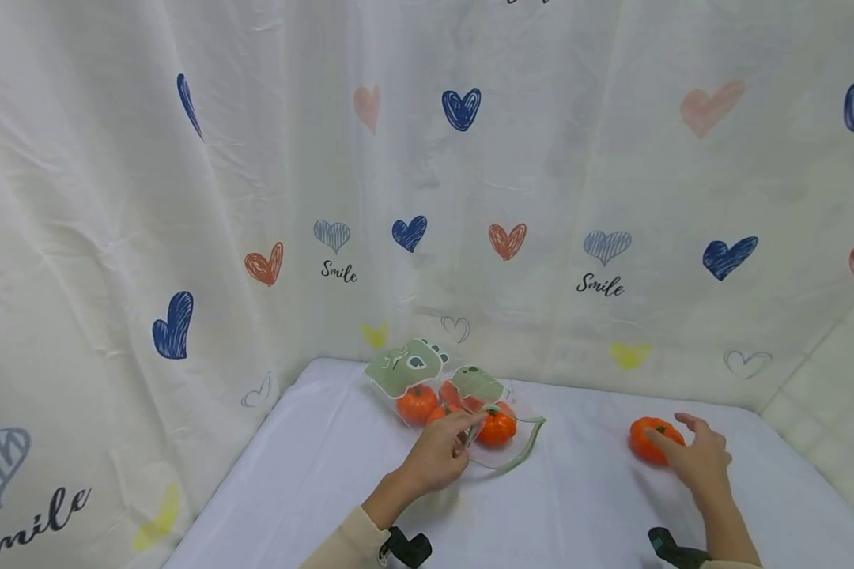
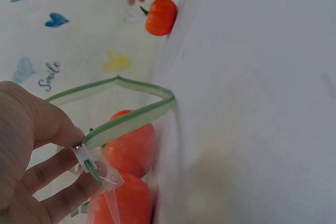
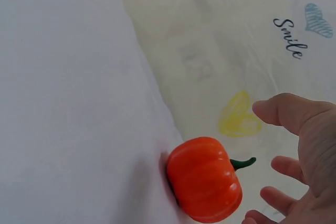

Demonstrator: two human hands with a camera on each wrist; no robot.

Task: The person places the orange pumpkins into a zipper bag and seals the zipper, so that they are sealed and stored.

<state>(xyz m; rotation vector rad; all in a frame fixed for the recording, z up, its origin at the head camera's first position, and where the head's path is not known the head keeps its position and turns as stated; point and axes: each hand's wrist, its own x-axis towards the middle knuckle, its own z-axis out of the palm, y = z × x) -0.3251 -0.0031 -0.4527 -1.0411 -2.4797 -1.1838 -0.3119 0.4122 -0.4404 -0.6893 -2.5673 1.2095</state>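
Observation:
My left hand pinches the green-edged mouth of a clear zip bag, by its white slider. Printed green cartoon shapes cover the bag's far part. Several small orange pumpkins lie inside, partly hidden by the print and my fingers. On the right of the table, a single orange pumpkin with a dark green stem rests on the cloth. Over it hovers my right hand, thumb and fingers spread apart; the right wrist view shows a gap between hand and pumpkin.
A white cloth covers the table. Behind it hangs a pale curtain printed with hearts and "Smile", close to the table's back edge. Dark wrist cameras sit at both wrists.

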